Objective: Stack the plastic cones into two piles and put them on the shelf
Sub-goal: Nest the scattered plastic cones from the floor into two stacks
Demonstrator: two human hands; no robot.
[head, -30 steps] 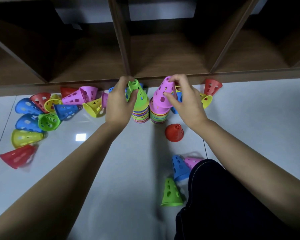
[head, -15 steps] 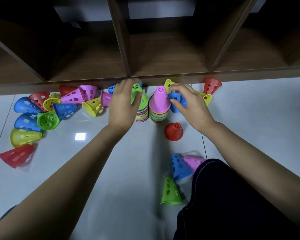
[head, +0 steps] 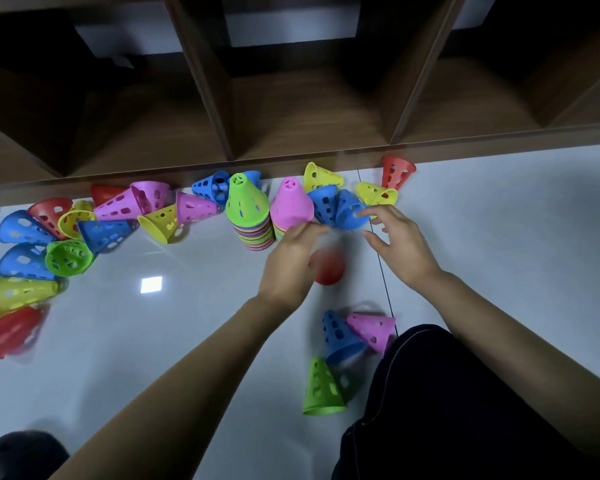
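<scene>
Abutting wooden shelf (head: 309, 109): glossy white tile floor (head: 118, 323).

The left arm (head: 187, 375) and right arm (head: 516, 341) are bare from the frame's edge down to the fingertips. The left hand (head: 288, 268) is smeared by motion blur, and the right hand (head: 402, 244) shows sharp. At lower right a leg wears dark, near-black trousers (head: 465, 410), with a thin paler seam (head: 378, 375) curving down the cloth from the knee. In the lower left corner sits a second dark, rounded shape (head: 18, 455); whether it is the other knee cannot be told.
</scene>
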